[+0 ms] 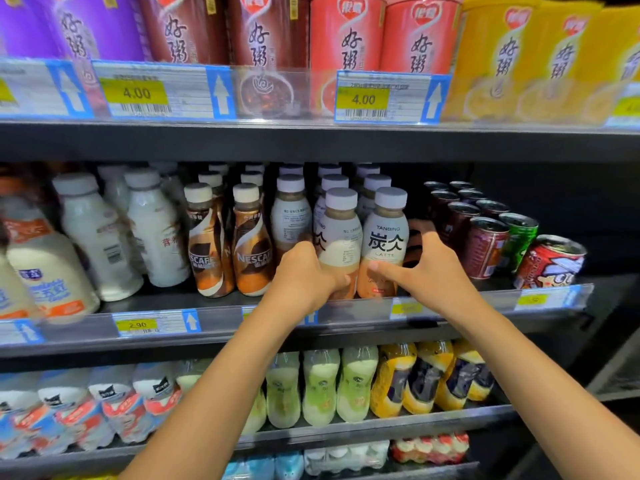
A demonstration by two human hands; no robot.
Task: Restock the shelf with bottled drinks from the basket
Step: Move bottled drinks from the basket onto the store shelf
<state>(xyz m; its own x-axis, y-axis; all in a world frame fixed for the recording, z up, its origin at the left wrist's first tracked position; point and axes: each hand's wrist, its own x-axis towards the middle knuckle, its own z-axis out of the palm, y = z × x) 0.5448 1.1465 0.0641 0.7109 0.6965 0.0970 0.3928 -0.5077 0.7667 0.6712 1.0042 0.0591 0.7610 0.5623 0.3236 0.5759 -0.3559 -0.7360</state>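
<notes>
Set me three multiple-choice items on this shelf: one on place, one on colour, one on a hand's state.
1. The cans stand where, from the Tanbing latte bottles? A left; B right; C shelf below.
2. The bottles' caps are: A whitish; B black; C green.
3. The left hand: A hangs idle; B grips a latte bottle; C holds a can.
B: cans sit to their right. A: pale caps. B: fingers wrap a front bottle.
</notes>
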